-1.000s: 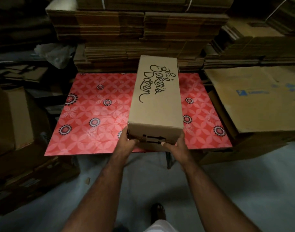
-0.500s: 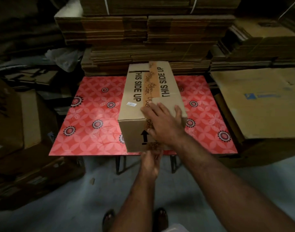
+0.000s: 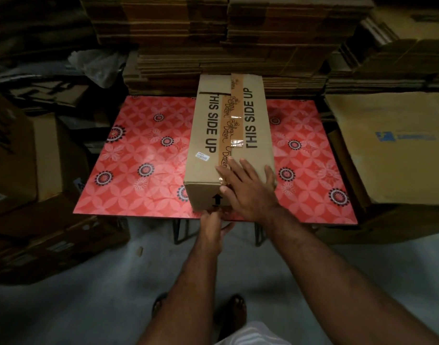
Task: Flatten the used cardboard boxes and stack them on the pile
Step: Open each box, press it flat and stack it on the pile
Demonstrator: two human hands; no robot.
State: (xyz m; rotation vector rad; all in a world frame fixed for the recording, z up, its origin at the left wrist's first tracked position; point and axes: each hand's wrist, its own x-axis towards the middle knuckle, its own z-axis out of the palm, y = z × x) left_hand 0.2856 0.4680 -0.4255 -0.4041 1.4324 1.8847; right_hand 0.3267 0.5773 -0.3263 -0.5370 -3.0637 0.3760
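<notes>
The sealed cardboard box (image 3: 229,143) lay lengthwise across the middle of the red patterned table (image 3: 143,155), its near end at the table's front edge, taped seam facing up. The right hand (image 3: 248,188) pressed flat, fingers spread, on the near end of the top, apparently to steady the box. The left hand (image 3: 213,220) pinched at the brown tape (image 3: 232,125) on the near end face, likely to peel it so the flaps could open. Flattened stacks (image 3: 213,46) stood beyond the far edge.

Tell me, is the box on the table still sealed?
Sealed: brown tape runs unbroken along the box's closed top seam.
</notes>
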